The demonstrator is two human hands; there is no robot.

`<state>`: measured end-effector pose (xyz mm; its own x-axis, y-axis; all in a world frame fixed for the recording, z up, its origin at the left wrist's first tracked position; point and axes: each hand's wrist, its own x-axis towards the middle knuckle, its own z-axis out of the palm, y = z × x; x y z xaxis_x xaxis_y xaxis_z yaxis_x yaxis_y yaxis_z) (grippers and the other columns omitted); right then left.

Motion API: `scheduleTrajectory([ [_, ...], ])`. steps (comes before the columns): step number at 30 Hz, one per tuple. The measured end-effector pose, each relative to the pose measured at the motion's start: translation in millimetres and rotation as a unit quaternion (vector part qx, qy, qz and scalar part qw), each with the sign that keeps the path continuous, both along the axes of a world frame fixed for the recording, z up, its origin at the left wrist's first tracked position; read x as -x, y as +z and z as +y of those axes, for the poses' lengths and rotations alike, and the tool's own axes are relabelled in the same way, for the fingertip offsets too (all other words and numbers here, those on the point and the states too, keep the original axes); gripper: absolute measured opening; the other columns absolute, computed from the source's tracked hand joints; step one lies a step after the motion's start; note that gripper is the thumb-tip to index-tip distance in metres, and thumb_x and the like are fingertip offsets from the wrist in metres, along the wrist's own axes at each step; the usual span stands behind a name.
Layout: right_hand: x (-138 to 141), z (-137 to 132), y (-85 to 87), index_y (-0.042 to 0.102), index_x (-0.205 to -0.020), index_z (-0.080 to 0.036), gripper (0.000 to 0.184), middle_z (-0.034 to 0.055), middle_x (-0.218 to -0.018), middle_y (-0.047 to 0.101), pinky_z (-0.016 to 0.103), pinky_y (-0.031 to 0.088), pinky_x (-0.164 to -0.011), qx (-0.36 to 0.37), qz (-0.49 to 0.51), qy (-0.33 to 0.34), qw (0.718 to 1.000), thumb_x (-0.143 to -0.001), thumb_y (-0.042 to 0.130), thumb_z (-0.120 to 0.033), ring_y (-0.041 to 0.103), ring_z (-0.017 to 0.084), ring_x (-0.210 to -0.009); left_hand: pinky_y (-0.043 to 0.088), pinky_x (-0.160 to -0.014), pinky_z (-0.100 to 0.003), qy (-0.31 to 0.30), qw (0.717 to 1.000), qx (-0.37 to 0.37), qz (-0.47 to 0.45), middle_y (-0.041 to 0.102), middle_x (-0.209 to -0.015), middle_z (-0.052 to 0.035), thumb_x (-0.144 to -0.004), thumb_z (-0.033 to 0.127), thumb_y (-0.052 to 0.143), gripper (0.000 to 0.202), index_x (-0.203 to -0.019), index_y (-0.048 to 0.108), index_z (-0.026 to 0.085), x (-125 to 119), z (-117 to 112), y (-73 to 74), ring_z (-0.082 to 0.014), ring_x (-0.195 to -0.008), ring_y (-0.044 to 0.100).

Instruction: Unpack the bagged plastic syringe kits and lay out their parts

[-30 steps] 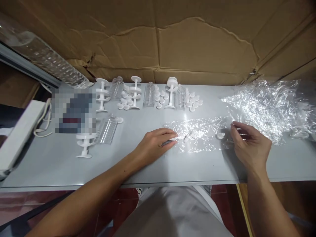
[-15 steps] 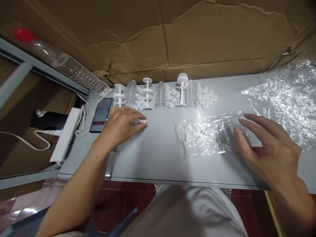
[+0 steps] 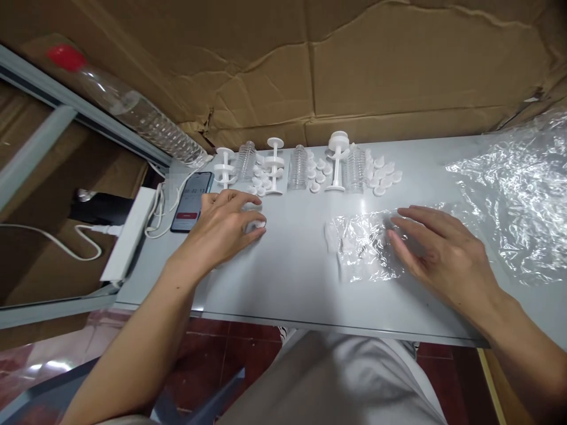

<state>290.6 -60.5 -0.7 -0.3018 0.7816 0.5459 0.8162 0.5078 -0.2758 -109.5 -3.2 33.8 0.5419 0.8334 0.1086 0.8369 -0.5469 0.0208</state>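
My left hand [image 3: 221, 227] is low over the grey tabletop, thumb and a finger closed on a small white plastic piece [image 3: 256, 224]. Another finger is lifted away from it, and my hand hides most of the piece. A clear plastic bag [image 3: 372, 248] with a few white pieces inside lies to the right. Over the bag's right end is my right hand [image 3: 436, 248], fingers apart and nothing gripped; whether the fingertips touch the film I cannot tell.
Along the back stand white tiered plastic stands [image 3: 337, 162], clear ribbed tubes [image 3: 298, 168] and several small white caps [image 3: 383, 174]. A phone [image 3: 190, 200], power strip [image 3: 128, 236] and red-capped bottle [image 3: 142, 109] are at left. Crumpled clear plastic [image 3: 518, 195] covers the right side.
My right hand has moved left, further over the bag. One finger of my left hand has lifted away from the white piece. The whole view has shifted slightly.
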Motion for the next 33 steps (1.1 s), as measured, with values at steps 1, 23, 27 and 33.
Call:
scheduleTrajectory([
  [1,0.2,-0.2,-1.2,0.077,-0.117,-0.024,0.022,0.0086,-0.119,0.079,0.053,0.062,-0.101,0.008,0.006,-0.001,1.0,-0.096,0.07,-0.025,0.076,0.029,-0.111,0.044,-0.098,-0.058,0.004,1.0,0.001,0.015,0.074,-0.125,-0.0097,-0.091,0.028,0.079,0.004,-0.088,0.081,0.026,0.9,-1.4,1.3,-0.0393,-0.118,0.063],
  [23,11.1,0.3,-22.7,0.079,-0.108,-0.014,0.018,0.0125,-0.113,0.079,0.045,0.059,-0.096,0.0,-0.018,-0.018,1.0,-0.1,0.065,-0.023,0.074,0.028,-0.107,0.051,-0.072,-0.03,-0.017,0.949,0.134,-0.286,0.078,-0.105,-0.0038,-0.102,0.028,0.064,0.019,-0.102,0.081,0.022,-124.0,-44.6,-5.9,-0.015,-0.082,0.07],
  [27,11.3,0.2,-24.7,0.078,-0.107,-0.014,0.016,0.0115,-0.112,0.08,0.044,0.059,-0.095,-0.016,-0.027,-0.021,0.999,-0.099,0.067,-0.022,0.074,0.028,-0.105,0.046,-0.071,-0.033,0.052,0.961,0.201,-0.185,0.081,-0.098,0.0015,-0.098,0.025,0.065,0.017,-0.096,0.082,0.024,-123.3,-41.9,-10.6,-0.0163,-0.077,0.07],
  [33,13.7,-1.2,-26.4,0.077,-0.109,-0.013,0.016,0.0111,-0.112,0.08,0.044,0.059,-0.094,-0.022,-0.035,-0.02,0.999,-0.098,0.068,-0.021,0.074,0.028,-0.105,0.047,-0.076,-0.034,0.069,0.949,0.25,-0.177,0.076,-0.087,0.0023,-0.095,0.041,0.073,0.019,-0.104,0.083,0.028,-132.2,-34.4,-12.2,-0.0186,-0.08,0.069],
])
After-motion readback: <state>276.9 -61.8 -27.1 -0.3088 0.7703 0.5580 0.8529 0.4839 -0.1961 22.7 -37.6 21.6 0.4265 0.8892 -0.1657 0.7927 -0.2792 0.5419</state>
